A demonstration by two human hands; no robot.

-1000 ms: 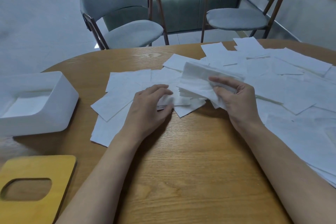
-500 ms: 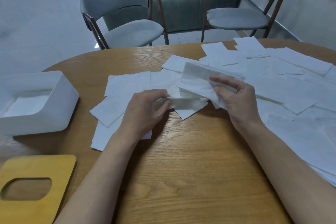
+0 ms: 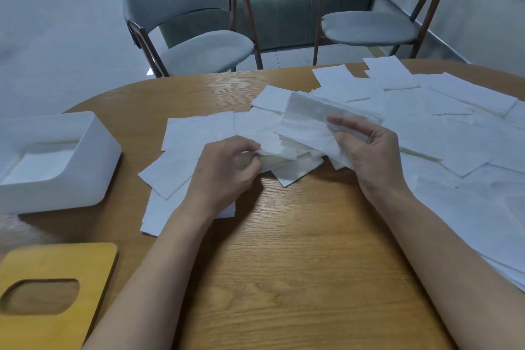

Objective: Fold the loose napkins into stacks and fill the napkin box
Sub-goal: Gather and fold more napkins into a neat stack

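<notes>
A: What do you have in your right hand?

B: My right hand (image 3: 366, 150) holds a stack of folded white paper napkins (image 3: 306, 131). The thumb lies on top of it and the other fingers are curled under it. The sheets at the lower left of the stack are not even and fan out a little.

A: And the other hand?

B: My left hand (image 3: 224, 167) pinches the left end of the same stack between the thumb and the forefinger. I cannot tell if it takes one sheet or several. The other fingers are curled in.

A: Where are the other napkins?

B: The loose white paper napkins (image 3: 454, 133) lie flat on the light brown wooden surface (image 3: 298, 250), one over another. Most of them are to the right of my hands and behind them. Some lie under my left hand and wrist.

A: And the box?

B: The white plastic napkin box (image 3: 93, 150), with rounded corners, stands at the left side of the surface, well apart from both hands. It is open at the top, and a white layer of napkins lies low inside. I cannot tell how many they are.

A: What is the yellow thing?

B: It is a flat yellow wooden lid (image 3: 56, 261) with an oval opening. It lies on the surface nearer to me than the box and does not touch it.

A: What is behind?

B: Two grey padded chairs (image 3: 199, 51) with dark wooden legs stand at the far side, and a green sofa (image 3: 281, 17) is behind them.
</notes>
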